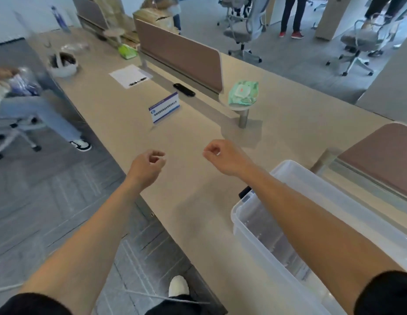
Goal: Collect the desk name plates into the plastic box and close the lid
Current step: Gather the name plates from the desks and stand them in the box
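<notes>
A clear acrylic desk name plate with a white card and blue-purple borders stands upright on the beige desk, a little beyond both hands. My left hand hovers over the desk's near edge, fingers loosely curled and holding nothing. My right hand hovers further right, also loosely curled with nothing in it. The clear plastic box sits at the lower right under my right forearm, its top uncovered. A translucent lid lies or leans just behind it. A second tall name plate stands blurred at the far left end.
A black remote-like object lies by the brown divider. A green wipes pack rests on a small round stand. Paper with a pen, a white bowl and a green item sit farther back. Office chairs and people stand around.
</notes>
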The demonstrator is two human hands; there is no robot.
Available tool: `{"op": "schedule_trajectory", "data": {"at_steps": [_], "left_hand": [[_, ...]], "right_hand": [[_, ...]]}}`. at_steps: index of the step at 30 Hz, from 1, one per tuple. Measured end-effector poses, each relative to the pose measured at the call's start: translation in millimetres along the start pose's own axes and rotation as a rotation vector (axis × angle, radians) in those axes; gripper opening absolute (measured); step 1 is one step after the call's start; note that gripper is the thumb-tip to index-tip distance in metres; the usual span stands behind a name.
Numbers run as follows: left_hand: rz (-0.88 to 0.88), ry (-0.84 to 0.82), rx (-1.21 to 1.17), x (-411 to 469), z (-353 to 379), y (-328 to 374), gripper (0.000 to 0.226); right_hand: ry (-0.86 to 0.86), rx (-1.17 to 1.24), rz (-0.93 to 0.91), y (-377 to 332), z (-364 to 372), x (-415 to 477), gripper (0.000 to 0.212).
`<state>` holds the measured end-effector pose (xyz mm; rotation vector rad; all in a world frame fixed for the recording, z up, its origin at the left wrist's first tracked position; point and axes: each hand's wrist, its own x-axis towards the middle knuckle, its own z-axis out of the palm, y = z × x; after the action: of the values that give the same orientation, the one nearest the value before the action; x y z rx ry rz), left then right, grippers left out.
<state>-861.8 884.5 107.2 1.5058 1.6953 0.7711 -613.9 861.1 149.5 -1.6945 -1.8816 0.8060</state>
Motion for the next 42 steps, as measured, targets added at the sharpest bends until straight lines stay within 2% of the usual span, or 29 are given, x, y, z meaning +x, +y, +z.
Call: {"op": "schedule_trajectory", "data": {"at_steps": [4, 8, 11, 14, 20, 23, 25, 28, 31, 36, 42], "left_hand": [[-0.038, 0.089, -0.062, 31, -32, -20, 0.017], [-0.064, 0.143, -0.16, 85, -50, -40, 0.022], [-0.086, 0.12, -0.243, 146, -59, -62, 0.028], [-0.145, 0.052, -0.353, 214, -69, -80, 0.042], [-0.213, 0.137, -0.446, 332, -69, -97, 0.061], [-0.238, 0.117, -0.432, 364, -56, -105, 0.065], [-0.265, 0.09, -0.379, 391, -48, -119, 0.07], [-0.245, 0.1, -0.344, 420, -31, -137, 0.076], [-0.217, 0.108, -0.385, 441, -13, -148, 0.069], [-0.157, 0.097, -0.423, 462, 12, -154, 0.041], [-0.164, 0.131, -0.317, 468, 25, -161, 0.025]], "right_hand": [[-0.027, -0.014, -0.003, -21, 19, 51, 0.023], [0.0, -0.014, 0.025, -29, 43, 122, 0.012], [-0.005, -0.017, 0.096, -29, 63, 186, 0.02], [-0.018, -0.04, 0.166, -38, 75, 253, 0.023], [-0.022, -0.143, 0.271, -42, 92, 377, 0.034], [0.001, -0.172, 0.297, -30, 99, 420, 0.04], [-0.026, -0.188, 0.315, -22, 116, 458, 0.052], [0.001, -0.16, 0.265, -11, 142, 507, 0.063], [0.062, -0.086, 0.305, -3, 161, 545, 0.079], [0.031, -0.076, 0.357, 30, 177, 579, 0.088], [-0.024, 0.134, 0.419, 45, 179, 580, 0.077]]}}
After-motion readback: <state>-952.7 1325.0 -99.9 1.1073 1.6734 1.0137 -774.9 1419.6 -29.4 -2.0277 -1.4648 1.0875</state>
